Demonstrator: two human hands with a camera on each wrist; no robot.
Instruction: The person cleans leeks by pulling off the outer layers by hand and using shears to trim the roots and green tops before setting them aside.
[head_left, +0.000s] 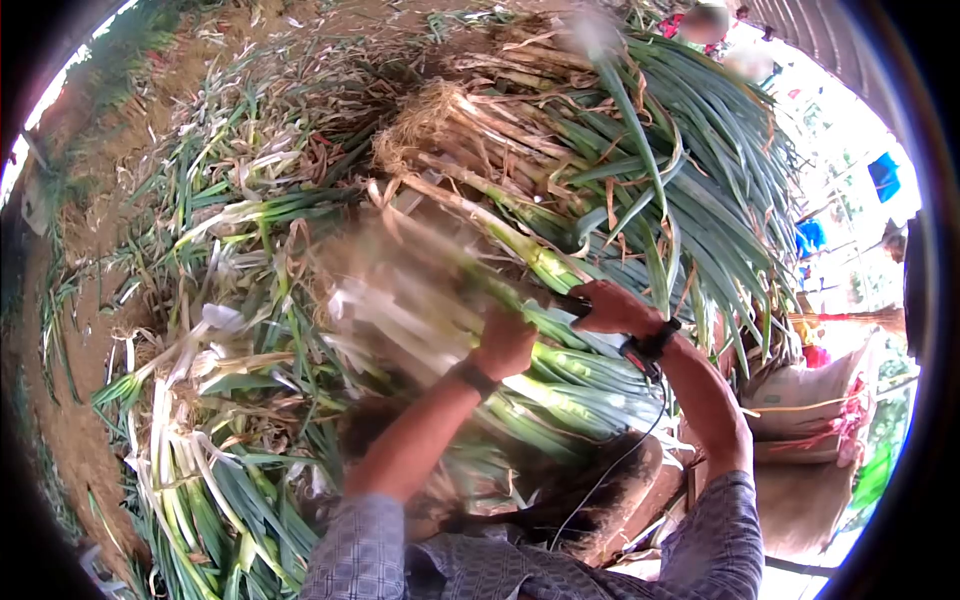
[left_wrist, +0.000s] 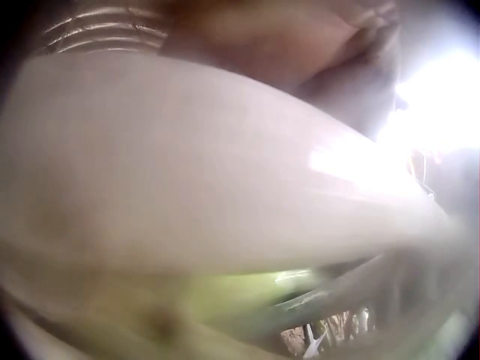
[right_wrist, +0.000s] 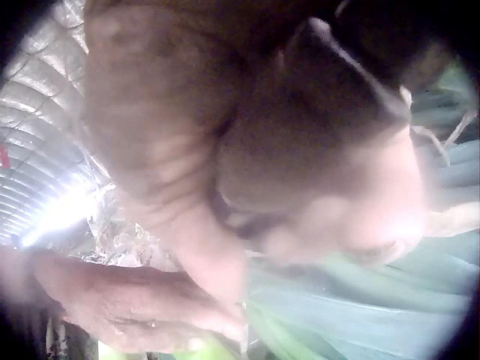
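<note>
In the head view my left hand point(head_left: 505, 345) grips a bunch of large green onions, whose white stalks point(head_left: 400, 318) are smeared by motion to its left. A white stalk point(left_wrist: 187, 165) fills much of the left wrist view, close to the lens. Beside it my right hand point(head_left: 615, 308) has its fingers curled round a dark tool point(head_left: 570, 303), a short length of which sticks out toward the left hand. Close up in the right wrist view, the right hand point(right_wrist: 180, 172) wraps this tool; its exact kind I cannot tell. Green leaves point(right_wrist: 360, 300) spread below the fingers.
A large heap of green onions point(head_left: 690, 190) lies ahead, roots to the left. Trimmed leaves and peelings point(head_left: 260, 150) litter the soil at left. A smaller pile of onions point(head_left: 200, 490) lies at lower left. Pale sacks point(head_left: 800, 410) stand at right. A thin cable point(head_left: 610, 470) hangs from my right wrist.
</note>
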